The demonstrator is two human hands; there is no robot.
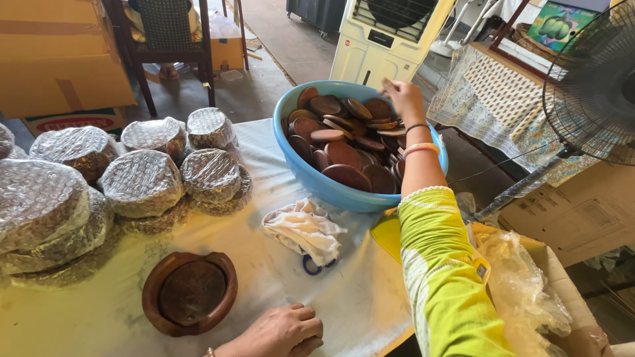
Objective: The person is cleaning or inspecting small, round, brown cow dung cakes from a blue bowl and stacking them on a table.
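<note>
While you've got that right hand [401, 98] stretched out over the far rim of the big blue tub [311, 173], take it slow: your fingertips are pinched together on what looks like one of the round brown wooden discs [347, 176] piled inside, up at the back of the heap, and those things sit loose and overlapping, so I'd say lift straight up rather than dragging sideways or you'll shuffle the whole stack. Keep the green sleeve [443, 271] off the rim too. Your left hand [281, 330] is resting on the table near its front edge, fingers curled loosely in, holding nothing as far as I can see, just beside the shallow brown wooden dish [190, 292]. Planting it there is a decent brace, honestly. Size-wise, the table itself is the big thing, covered in a pale plastic sheet [278, 264] that looks a bit slippery. On the left there's a crowd of round bundles wrapped in bubble wrap [142, 182], stacked close together. Between dish and tub lies a crumpled white cloth [304, 228] with blue scissor handles [312, 266] poking out under it. Room around you: cardboard boxes [59, 56], a white air cooler [383, 39], a standing fan [592, 79] on the right.
</note>
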